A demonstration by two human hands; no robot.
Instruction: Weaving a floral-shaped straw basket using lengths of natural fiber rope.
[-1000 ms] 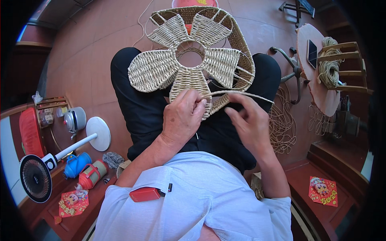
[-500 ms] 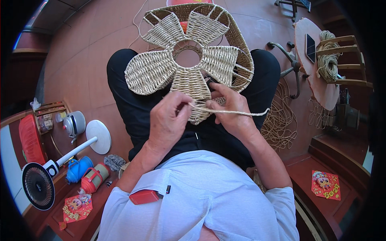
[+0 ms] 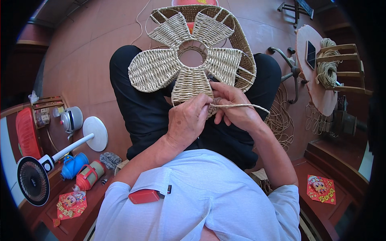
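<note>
On my lap rests a woven straw piece (image 3: 155, 69) shaped like a flower, with petals around a round central hole. Thin frame wire shows at the ends of several petals. At the lower petal's near right corner, my left hand (image 3: 187, 116) pinches a pale straw cord (image 3: 241, 106). The cord's free end runs right, across my right hand (image 3: 231, 102). That hand is partly closed at the petal's right edge, its upper fingers reaching beneath the weave. Whether its fingertips grip the petal or the cord is hidden.
A bundle of cord (image 3: 327, 66) lies by a wooden rack on the round-edged table (image 3: 307, 38) at right, beside a phone (image 3: 311, 55). Loose cord (image 3: 279, 120) heaps on the floor by my right knee. At left stand a fan (image 3: 34, 180), a kettle (image 3: 72, 119) and flasks (image 3: 74, 165).
My left hand has moved right and up along the petal's lower edge to its right corner, still pinching cord. The woven piece has shifted slightly right in view.
</note>
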